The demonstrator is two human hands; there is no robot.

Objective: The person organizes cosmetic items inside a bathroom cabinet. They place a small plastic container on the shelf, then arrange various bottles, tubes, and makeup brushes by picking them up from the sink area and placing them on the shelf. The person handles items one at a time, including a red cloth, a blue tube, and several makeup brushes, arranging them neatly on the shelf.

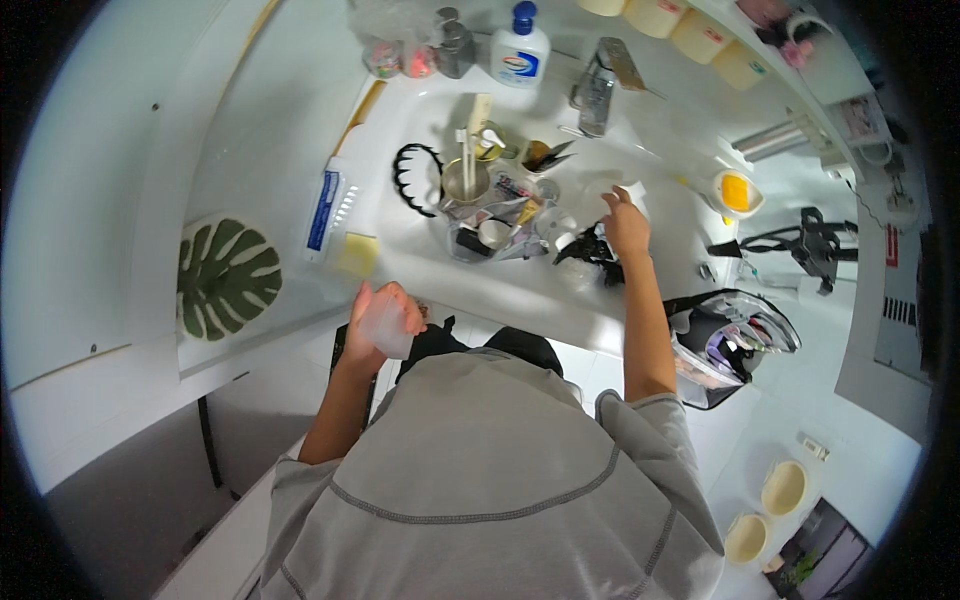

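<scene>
My left hand (362,325) is closed around a translucent, frosted plastic cup (388,326), held in front of the washbasin's near edge. Over the right part of the white washbasin (420,255), my right hand (627,228) has its fingers bent together at a small white piece (636,192) that looks like tissue or paper. Just below that hand lies a crumpled black-and-clear plastic bundle (592,255). To its left, a clear pouch (500,235) of small toiletries rests in the basin. A metal cup (466,183) with toothbrushes in it stands behind the pouch.
A black wavy headband (406,180) lies left of the cup. The metal faucet (597,95) and a white pump bottle (520,50) stand at the back. An open bag (730,345) of items sits at right, below a black stand (815,245). A yellow sponge (735,192) sits in a holder.
</scene>
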